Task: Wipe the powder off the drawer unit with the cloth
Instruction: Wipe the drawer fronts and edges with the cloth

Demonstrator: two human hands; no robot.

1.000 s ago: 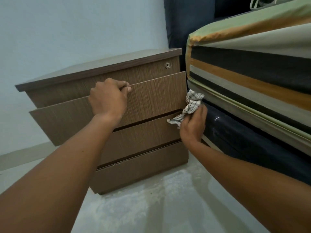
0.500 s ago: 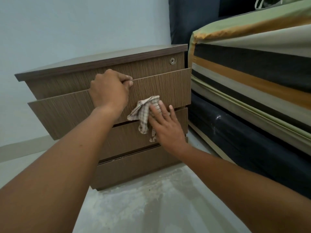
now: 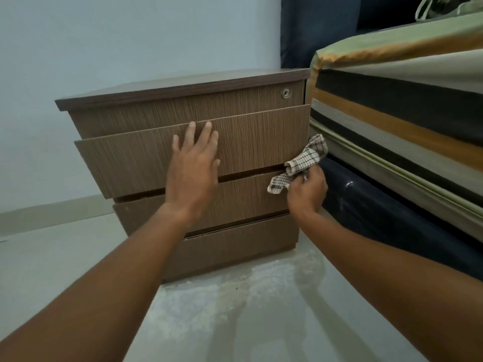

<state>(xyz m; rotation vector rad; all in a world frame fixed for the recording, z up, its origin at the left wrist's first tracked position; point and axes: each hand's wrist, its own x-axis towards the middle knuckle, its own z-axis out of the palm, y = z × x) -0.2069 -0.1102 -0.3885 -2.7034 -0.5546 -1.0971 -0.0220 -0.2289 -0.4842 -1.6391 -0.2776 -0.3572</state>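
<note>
Left hand [image 3: 193, 168] flat, fingers spread, on drawer unit [image 3: 261, 137] front; right hand [image 3: 307, 192] clutches cloth [image 3: 300, 163] at unit's right edge; probably best wiped with firm, overlapping strokes

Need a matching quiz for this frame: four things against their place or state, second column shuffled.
Column one
1. left hand
2. right hand
3. lock
4. second drawer

Column two
A. sticks out from the drawer unit
B. grips the cloth
C. near the front's top right corner
D. fingers straight and spread

Pairs: 1-D, 2-B, 3-C, 4-A
</note>
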